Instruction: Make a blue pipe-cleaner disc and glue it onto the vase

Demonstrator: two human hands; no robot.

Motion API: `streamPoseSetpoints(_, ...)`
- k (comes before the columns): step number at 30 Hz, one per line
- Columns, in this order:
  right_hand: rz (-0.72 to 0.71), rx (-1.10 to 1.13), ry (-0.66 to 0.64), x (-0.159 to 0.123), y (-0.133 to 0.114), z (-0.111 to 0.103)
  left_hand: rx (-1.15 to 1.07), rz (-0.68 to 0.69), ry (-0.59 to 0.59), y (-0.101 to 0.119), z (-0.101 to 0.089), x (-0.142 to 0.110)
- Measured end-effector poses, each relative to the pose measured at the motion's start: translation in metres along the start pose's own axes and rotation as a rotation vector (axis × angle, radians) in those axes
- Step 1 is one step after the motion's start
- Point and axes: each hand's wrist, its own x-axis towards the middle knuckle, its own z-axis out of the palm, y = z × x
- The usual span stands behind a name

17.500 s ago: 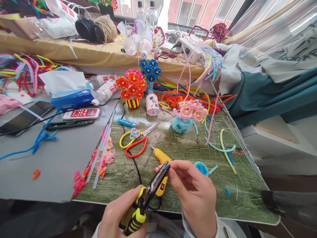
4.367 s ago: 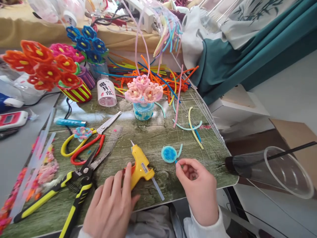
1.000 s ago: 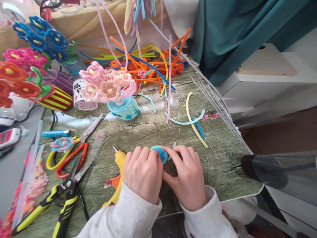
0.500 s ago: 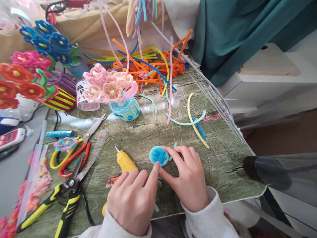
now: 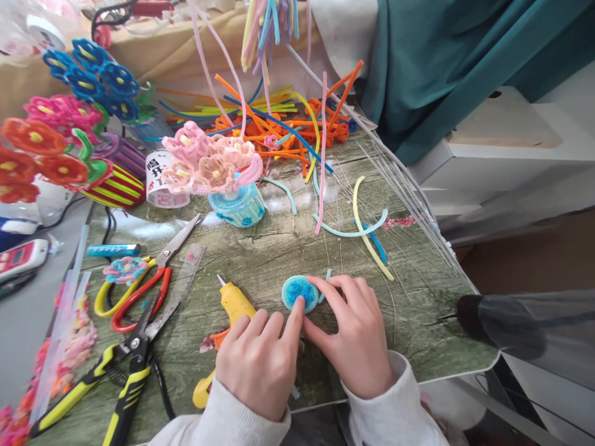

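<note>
A small round coil of blue pipe cleaner with a pale turquoise rim (image 5: 290, 303) lies flat on the wood-patterned tabletop. My right hand (image 5: 357, 334) pinches its right edge between thumb and index finger. My left hand (image 5: 260, 365) presses a stretched-out index fingertip onto the coil's blue middle, its other fingers loosely bent and its thumb hidden. From the coil's right side a short turquoise pipe-cleaner end (image 5: 328, 274) sticks out, partly behind my right fingers. Just left of my left hand lies a yellow hot glue gun (image 5: 235, 302), its grip partly covered.
Red-and-yellow scissors (image 5: 163, 266) and black-and-yellow pliers-like cutters (image 5: 134, 353) lie at left. A pink flower bouquet in a turquoise pot (image 5: 239, 207) stands behind. Orange pipe cleaners (image 5: 283, 136) pile up at the back; thin wires (image 5: 400, 192) spread at right.
My left index fingertip has moved slightly right and up, from the coil's lower edge onto its blue middle. The right hand keeps its pinch. The whole view has shifted a little.
</note>
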Motion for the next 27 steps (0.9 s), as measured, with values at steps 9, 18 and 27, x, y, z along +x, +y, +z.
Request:
streamPoseSetpoints(9, 0.002, -0.013, -0.011, -0.0012, 0.0005, 0.0004, 0.021, 0.019, 0.047, 0.0021, -0.0012, 0.0031)
streamPoseSetpoints(18, 0.013, -0.01, -0.016, -0.0006, -0.0001, 0.0004, 0.058, 0.027, 0.049, 0.0019, 0.0001, 0.0064)
streamPoseSetpoints(27, 0.016, -0.008, -0.014, 0.0, -0.001, -0.0002, 0.045, 0.029, 0.063, 0.0021, -0.0038, 0.0059)
